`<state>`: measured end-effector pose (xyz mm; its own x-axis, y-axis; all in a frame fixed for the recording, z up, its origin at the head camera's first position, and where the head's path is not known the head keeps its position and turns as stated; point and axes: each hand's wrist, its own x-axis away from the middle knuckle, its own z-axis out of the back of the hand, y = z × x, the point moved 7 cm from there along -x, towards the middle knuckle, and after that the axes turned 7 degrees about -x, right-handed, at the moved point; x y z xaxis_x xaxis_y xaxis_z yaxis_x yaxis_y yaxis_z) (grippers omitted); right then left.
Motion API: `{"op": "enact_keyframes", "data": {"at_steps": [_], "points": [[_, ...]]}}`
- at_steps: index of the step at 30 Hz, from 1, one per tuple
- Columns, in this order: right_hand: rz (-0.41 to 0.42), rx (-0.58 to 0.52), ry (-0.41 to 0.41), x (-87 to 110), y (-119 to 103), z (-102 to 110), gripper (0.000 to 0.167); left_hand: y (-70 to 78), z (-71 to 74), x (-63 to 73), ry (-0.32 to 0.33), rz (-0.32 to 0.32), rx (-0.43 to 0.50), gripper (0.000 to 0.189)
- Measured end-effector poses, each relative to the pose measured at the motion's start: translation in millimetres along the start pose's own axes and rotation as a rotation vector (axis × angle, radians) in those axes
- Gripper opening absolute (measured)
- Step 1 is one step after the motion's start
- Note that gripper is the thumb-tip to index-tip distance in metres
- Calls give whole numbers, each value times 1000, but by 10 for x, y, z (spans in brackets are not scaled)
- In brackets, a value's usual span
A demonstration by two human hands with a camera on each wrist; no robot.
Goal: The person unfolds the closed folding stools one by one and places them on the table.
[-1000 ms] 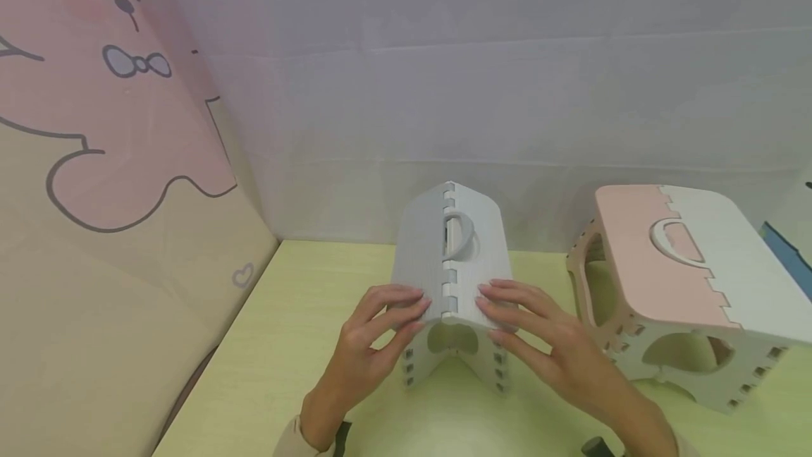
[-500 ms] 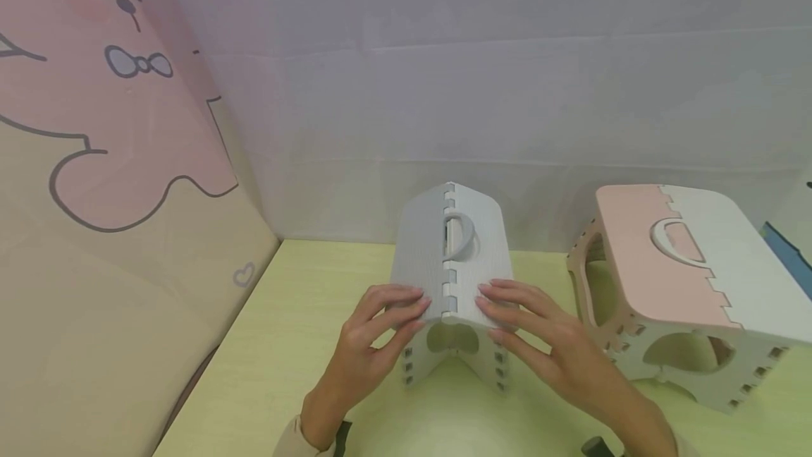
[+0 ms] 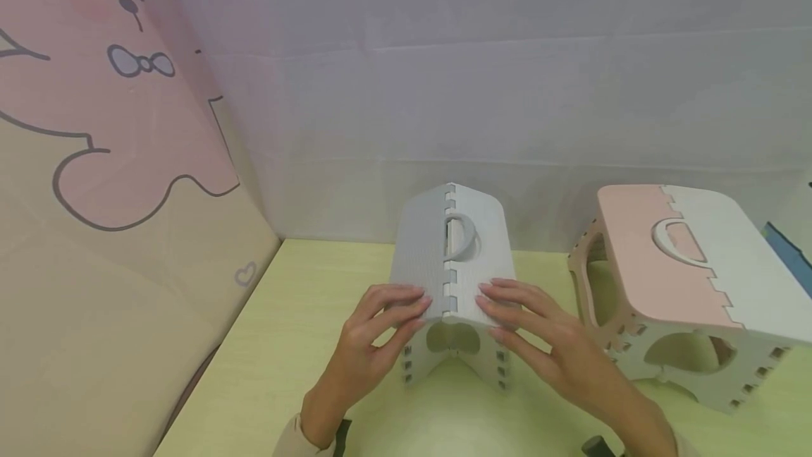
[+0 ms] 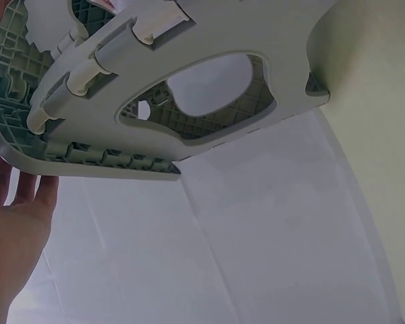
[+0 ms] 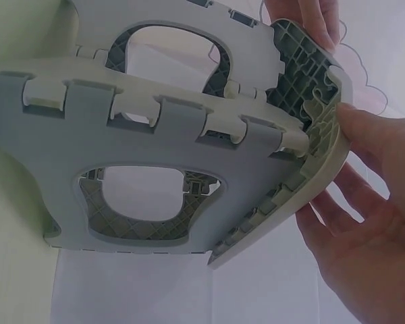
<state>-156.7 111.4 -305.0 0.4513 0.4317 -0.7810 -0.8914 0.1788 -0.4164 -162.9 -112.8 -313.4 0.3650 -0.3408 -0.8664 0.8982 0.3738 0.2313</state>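
Note:
A grey-and-white folding step stool (image 3: pixel 421 252) stands part-folded in the head view, its top peaked along the toothed hinge. Its arched handle (image 3: pixel 468 237) sits near the ridge. My left hand (image 3: pixel 374 344) holds the near corner of the grey half, fingers over the top, thumb at the front edge. On the white half, my right hand (image 3: pixel 555 330) holds the opposite near corner the same way. Both wrist views look under the top at the ribbed underside and the hinged leg panels (image 5: pixel 148 145), which are bent at their hinge and have large oval openings.
A second folding stool (image 3: pixel 647 259), pink and white, stands fully unfolded to the right. Behind it at the far right is a blue object (image 3: pixel 786 256). A white cloth (image 3: pixel 507 104) hangs behind the pale yellow table (image 3: pixel 266 358), and a cartoon-printed cloth (image 3: pixel 146 118) hangs at left.
The head view has shifted very slightly. Both hands keep their places on the grey-and-white stool, and its fold angle looks the same.

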Motion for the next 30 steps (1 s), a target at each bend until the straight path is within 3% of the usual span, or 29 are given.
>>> {"op": "enact_keyframes", "data": {"at_steps": [20,30], "points": [[-4,9,-4,1,27,-15,40,-9,-9,-5,-7,-14,-27,23],[-32,37,-38,17,35,-39,39,-5,-48,13,-42,-21,-61,23]]}}
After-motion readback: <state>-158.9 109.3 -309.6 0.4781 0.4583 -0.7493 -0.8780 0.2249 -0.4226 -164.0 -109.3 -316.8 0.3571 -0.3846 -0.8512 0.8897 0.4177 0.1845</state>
